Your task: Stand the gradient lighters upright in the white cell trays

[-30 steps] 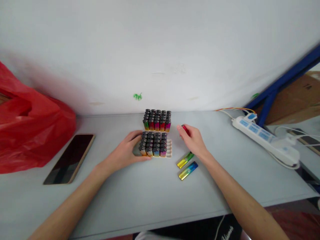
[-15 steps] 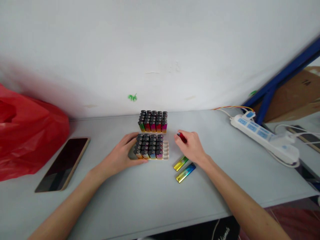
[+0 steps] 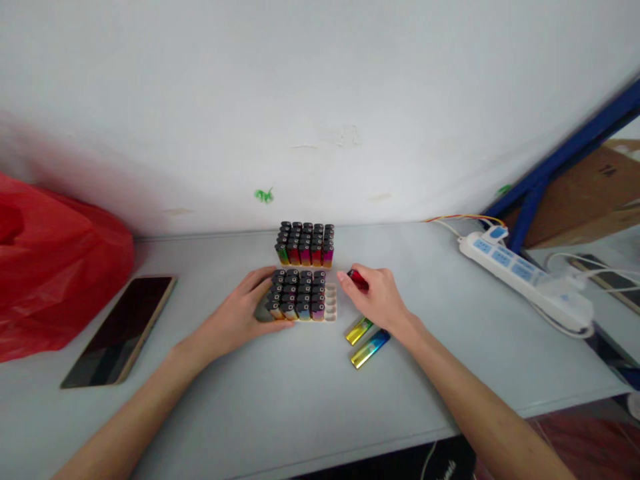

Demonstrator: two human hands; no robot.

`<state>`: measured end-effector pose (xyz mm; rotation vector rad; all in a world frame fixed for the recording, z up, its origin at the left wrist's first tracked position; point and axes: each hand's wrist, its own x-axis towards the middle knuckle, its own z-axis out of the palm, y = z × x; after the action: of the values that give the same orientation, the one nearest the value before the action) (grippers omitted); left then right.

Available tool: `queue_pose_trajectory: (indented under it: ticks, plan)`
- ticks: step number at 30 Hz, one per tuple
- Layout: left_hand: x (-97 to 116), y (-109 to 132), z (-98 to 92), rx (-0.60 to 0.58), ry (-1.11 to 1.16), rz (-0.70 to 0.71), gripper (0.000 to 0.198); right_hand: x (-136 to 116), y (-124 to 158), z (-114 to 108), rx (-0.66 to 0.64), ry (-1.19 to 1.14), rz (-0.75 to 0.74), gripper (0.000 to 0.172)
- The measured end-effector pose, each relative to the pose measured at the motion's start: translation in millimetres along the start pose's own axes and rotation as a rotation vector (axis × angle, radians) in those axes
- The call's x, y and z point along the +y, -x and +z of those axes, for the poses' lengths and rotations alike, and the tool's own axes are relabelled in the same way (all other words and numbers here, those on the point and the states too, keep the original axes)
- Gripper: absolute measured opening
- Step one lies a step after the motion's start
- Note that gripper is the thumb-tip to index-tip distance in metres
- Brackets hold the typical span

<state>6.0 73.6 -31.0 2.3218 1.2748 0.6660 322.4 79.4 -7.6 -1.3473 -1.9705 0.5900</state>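
Note:
My left hand (image 3: 249, 303) curves round the left side of the front white tray (image 3: 331, 311), thumb along its near edge. Upright lighters (image 3: 299, 297) with black tops fill that tray except for its rightmost column, whose round slots show bare. My right hand (image 3: 383, 295), just right of the tray, is closed on a red lighter (image 3: 358, 280); the palm hides part of it. Below that hand a yellow-green lighter (image 3: 359, 331) and a yellow-blue lighter (image 3: 370, 349) lie on the table. Behind the front tray stands another full block of lighters (image 3: 305, 245).
A smartphone (image 3: 120, 331) and a red plastic bag (image 3: 60, 273) are on the left. A white power strip (image 3: 525, 277) with cables lies on the right, near a blue metal frame (image 3: 533, 207) and a cardboard box (image 3: 585, 193). The wall (image 3: 320, 120) rises behind the table.
My right hand has moved slightly left towards the tray, and the red lighter in it has turned a little. My left hand stays at the tray. The view has shifted slightly.

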Motion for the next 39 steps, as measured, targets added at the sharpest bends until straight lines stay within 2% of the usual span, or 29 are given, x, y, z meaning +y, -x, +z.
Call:
queue_pose_trajectory:
  ticks: [12, 17, 23, 25, 29, 31, 35, 39]
  plan:
    - [-4, 0, 1.6, 0.011, 0.006, 0.03, 0.075, 0, -1, 1, 0.068, -0.01, 0.065, 0.034]
    - [-2, 0, 0.8, 0.001, 0.0, 0.023, 0.076, 0, 0, 0, 0.019, -0.051, 0.031, 0.042]
    - [0, 0, -0.2, -0.004, -0.009, 0.008, 0.075, 1, -1, -4, -0.063, -0.07, -0.14, 0.029]
    - [0, 1, 0.1, 0.002, -0.008, 0.019, 0.073, 3, -1, -5, -0.069, -0.057, -0.186, 0.031]
    - [-1, 1, 1.0, 0.001, -0.022, 0.031, 0.076, 8, -2, -4, -0.089, -0.024, -0.172, 0.044]
    - [-1, 1, 1.4, 0.002, -0.029, 0.031, 0.076, 11, -3, -3, -0.09, -0.02, -0.149, 0.044]
    - [1, 1, 1.9, 0.007, -0.018, 0.039, 0.073, 13, -3, -5, -0.134, -0.031, -0.148, 0.033]
    - [2, 0, 2.2, 0.017, 0.002, 0.026, 0.078, 14, -4, -7, -0.191, 0.033, -0.243, 0.024]
